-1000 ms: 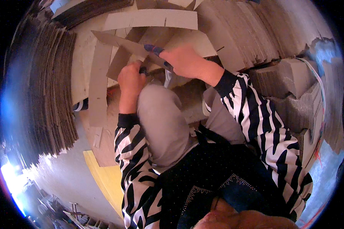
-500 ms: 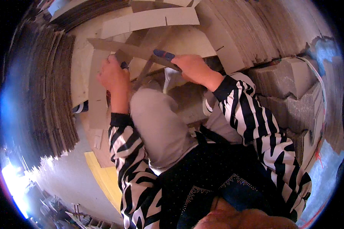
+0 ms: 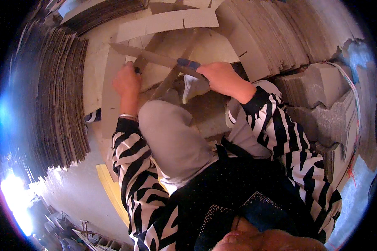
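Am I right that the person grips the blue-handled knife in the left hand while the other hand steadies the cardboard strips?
Not quite: the blue-handled knife is in the right hand, as the head view shows. The left hand is the one steadying the cardboard strips.

Both striped-sleeved forearms reach up from the lower frame. The left hand (image 3: 127,81) sits curled at upper left; the right hand (image 3: 222,77) is fisted at upper centre.

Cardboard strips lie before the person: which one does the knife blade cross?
The narrow diagonal strip below the long knife, between both hands; the wide notched strip lies farther away.
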The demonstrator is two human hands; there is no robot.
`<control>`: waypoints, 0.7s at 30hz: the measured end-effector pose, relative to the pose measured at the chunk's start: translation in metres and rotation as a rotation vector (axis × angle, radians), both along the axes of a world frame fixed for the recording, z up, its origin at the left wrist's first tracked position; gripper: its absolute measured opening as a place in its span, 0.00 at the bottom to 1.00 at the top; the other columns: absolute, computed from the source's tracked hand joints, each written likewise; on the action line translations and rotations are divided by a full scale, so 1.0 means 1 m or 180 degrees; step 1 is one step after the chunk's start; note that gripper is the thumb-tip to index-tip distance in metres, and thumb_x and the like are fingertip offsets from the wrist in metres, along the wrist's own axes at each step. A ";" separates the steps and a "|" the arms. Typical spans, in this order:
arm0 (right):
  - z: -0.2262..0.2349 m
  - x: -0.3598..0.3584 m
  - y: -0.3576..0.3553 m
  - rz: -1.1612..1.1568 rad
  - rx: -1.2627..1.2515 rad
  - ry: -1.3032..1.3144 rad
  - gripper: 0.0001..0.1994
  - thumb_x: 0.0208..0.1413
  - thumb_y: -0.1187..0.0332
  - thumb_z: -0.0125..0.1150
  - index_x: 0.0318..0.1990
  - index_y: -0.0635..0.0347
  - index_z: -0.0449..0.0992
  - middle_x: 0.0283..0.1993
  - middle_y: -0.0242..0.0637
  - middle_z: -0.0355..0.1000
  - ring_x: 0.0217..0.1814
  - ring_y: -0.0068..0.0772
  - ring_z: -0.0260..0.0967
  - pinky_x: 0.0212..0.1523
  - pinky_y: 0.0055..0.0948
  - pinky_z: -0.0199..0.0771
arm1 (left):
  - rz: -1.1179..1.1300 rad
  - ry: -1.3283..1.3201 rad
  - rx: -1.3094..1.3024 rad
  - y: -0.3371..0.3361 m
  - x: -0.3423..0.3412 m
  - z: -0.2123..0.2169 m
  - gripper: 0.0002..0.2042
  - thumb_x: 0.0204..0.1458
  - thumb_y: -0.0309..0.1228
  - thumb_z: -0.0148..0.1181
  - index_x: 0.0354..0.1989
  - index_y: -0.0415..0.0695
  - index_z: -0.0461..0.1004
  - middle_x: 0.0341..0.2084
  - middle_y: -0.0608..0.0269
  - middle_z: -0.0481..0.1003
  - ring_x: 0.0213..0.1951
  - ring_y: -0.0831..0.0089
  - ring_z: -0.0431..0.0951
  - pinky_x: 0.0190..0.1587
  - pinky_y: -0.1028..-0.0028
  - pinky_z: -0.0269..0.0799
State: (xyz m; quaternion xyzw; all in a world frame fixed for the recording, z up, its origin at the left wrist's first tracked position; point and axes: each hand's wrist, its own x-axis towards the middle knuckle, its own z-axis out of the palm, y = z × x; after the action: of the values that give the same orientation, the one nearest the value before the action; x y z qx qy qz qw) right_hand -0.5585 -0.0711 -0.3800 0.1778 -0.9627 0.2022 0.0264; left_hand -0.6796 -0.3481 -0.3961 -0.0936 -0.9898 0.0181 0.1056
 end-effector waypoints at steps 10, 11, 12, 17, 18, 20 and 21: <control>0.024 -0.031 0.009 -0.0080 -0.0004 -0.0220 0.11 0.45 0.71 0.56 0.39 0.54 0.73 0.32 0.44 0.74 0.38 0.53 0.73 0.35 0.50 0.72 | -0.0254 -0.0343 0.0221 -0.011 0.002 0.047 0.15 0.43 0.29 0.56 0.42 0.44 0.72 0.38 0.50 0.75 0.43 0.51 0.75 0.42 0.54 0.71; 0.030 -0.044 0.018 -0.0211 -0.0124 -0.0114 0.11 0.45 0.70 0.56 0.38 0.54 0.73 0.32 0.44 0.74 0.38 0.54 0.73 0.36 0.51 0.71 | -0.0063 -0.0410 0.0213 0.005 0.009 0.068 0.17 0.43 0.29 0.56 0.44 0.42 0.70 0.40 0.46 0.74 0.45 0.50 0.74 0.44 0.53 0.70; 0.041 -0.061 0.013 -0.0258 -0.0251 0.0270 0.10 0.45 0.70 0.56 0.38 0.54 0.74 0.34 0.43 0.75 0.39 0.53 0.73 0.38 0.51 0.72 | -0.0198 -0.0144 0.0332 0.001 0.012 0.076 0.18 0.43 0.29 0.56 0.45 0.41 0.69 0.41 0.47 0.74 0.45 0.49 0.74 0.44 0.52 0.70; 0.072 -0.155 0.049 -0.0624 -0.0023 0.0976 0.11 0.45 0.68 0.57 0.39 0.53 0.76 0.39 0.42 0.75 0.44 0.51 0.72 0.42 0.50 0.72 | -0.0278 -0.0704 0.0048 0.062 -0.033 0.039 0.15 0.46 0.32 0.54 0.43 0.40 0.69 0.40 0.47 0.76 0.41 0.48 0.77 0.41 0.49 0.71; 0.073 -0.175 0.057 -0.0602 0.0133 0.1141 0.13 0.45 0.67 0.57 0.41 0.53 0.76 0.39 0.42 0.75 0.45 0.50 0.73 0.42 0.49 0.73 | -0.0250 -0.0615 0.0200 0.072 -0.036 0.041 0.15 0.47 0.32 0.54 0.43 0.41 0.69 0.40 0.47 0.76 0.41 0.48 0.77 0.41 0.50 0.72; 0.077 -0.203 0.053 -0.0568 0.0661 0.0985 0.17 0.45 0.66 0.58 0.46 0.51 0.77 0.40 0.42 0.75 0.47 0.46 0.73 0.43 0.47 0.73 | -0.0136 -0.0486 0.0497 0.074 -0.037 0.040 0.15 0.47 0.32 0.55 0.43 0.42 0.68 0.41 0.47 0.76 0.41 0.47 0.77 0.41 0.51 0.72; 0.075 -0.213 0.044 -0.0529 0.0813 0.0952 0.18 0.45 0.65 0.58 0.47 0.50 0.77 0.40 0.42 0.76 0.47 0.45 0.73 0.42 0.46 0.73 | -0.0099 -0.0556 0.0535 0.068 -0.037 0.043 0.15 0.47 0.33 0.55 0.43 0.42 0.68 0.41 0.48 0.76 0.41 0.47 0.77 0.41 0.51 0.72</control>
State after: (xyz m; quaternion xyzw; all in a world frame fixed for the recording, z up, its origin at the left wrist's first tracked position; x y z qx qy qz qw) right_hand -0.7720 -0.0272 -0.3046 0.1276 -0.9772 0.0471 0.1628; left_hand -0.7170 -0.2797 -0.3533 -0.1010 -0.9917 -0.0747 0.0266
